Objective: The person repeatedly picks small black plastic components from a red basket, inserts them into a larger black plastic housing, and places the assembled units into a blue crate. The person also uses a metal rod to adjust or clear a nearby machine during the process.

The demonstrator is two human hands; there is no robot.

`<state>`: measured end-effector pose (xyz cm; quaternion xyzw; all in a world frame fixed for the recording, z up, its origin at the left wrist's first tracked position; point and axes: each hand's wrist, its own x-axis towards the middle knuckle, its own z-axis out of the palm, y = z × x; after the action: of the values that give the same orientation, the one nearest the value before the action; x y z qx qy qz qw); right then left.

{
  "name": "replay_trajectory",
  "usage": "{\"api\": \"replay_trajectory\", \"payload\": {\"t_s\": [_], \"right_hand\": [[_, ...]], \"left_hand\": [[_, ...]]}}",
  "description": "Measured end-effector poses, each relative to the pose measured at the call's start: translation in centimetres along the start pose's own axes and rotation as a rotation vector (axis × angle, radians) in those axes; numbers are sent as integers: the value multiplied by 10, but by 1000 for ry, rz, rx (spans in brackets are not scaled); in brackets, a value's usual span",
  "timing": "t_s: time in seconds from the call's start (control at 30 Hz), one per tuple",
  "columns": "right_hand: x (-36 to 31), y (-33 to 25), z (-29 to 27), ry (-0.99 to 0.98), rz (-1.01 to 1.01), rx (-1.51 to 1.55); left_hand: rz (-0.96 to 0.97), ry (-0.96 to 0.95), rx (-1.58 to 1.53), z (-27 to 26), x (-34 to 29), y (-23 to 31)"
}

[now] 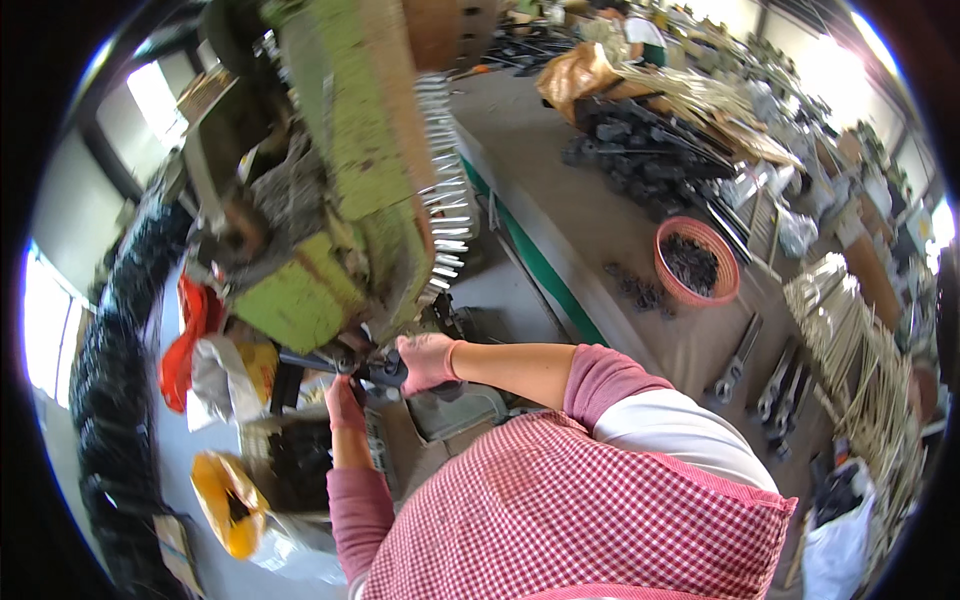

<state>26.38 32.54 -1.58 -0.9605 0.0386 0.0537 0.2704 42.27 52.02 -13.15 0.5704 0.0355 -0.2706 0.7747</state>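
Both of my hands wear pink gloves and are close together under the head of a worn green machine (300, 290). My right hand (428, 362) is closed round the end of a black part (385, 372), whose exact kind I cannot make out. Just left of it and lower, my left hand (343, 402) has its fingers closed near the same spot. What the left fingers hold is hidden. A black bar (305, 361) sticks out leftward from the machine's working point. A strip of shiny metal pins (445, 200) runs down the machine's right side.
To the right, a brown-topped table (530, 130) bears a pink basket (699, 262) of small dark parts, a heap of black parts (640, 150) and wrenches (738, 360). A dark crate (300, 455) and yellow bag (228, 505) are at lower left. Another person (645, 40) is far off.
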Motion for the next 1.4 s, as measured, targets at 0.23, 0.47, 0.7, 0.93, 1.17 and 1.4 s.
{"api": "replay_trajectory", "payload": {"t_s": [0.23,0.47,0.7,0.93,1.17,1.4], "right_hand": [[7,10,-22,0,-38,304],[-89,139,12,204,489,722],[-207,313,-52,743,738,1137],[-160,482,-302,1637,-300,1211],[-380,471,-155,1167,1232,-76],[-515,414,42,591,2158,251]], "left_hand": [[195,-125,74,14,12,52],[7,16,-194,-33,-16,9],[-147,-276,-337,-147,-142,-143],[-445,71,-44,-51,-133,-178],[-362,-82,89,21,-116,-188],[-495,-195,337,23,-101,-207]]}}
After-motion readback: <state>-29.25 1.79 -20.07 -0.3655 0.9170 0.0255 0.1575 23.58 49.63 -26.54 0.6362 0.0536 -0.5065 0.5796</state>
